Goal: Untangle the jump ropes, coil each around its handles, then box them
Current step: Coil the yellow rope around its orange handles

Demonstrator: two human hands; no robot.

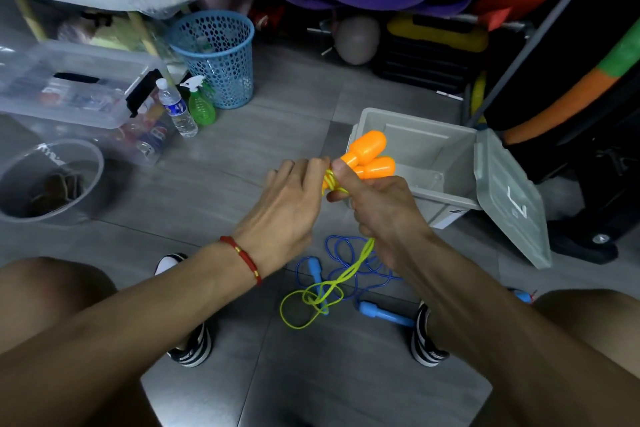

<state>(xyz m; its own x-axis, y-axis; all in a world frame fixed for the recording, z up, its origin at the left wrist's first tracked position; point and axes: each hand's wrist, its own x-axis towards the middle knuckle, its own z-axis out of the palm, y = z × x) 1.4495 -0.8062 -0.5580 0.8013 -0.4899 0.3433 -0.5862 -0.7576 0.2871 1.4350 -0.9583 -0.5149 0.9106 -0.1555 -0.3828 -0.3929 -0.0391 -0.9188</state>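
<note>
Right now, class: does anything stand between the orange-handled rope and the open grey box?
Nothing visible does. The orange handles, held in the right hand, are at the near rim of the grey box, whose lid hangs open to its right.

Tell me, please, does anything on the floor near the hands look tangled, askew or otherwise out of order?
Yes. The yellow-green rope hanging from the orange handles trails onto the floor and loops across the blue rope, so the two look tangled there. The grey box is open, its lid hanging to one side.
</note>
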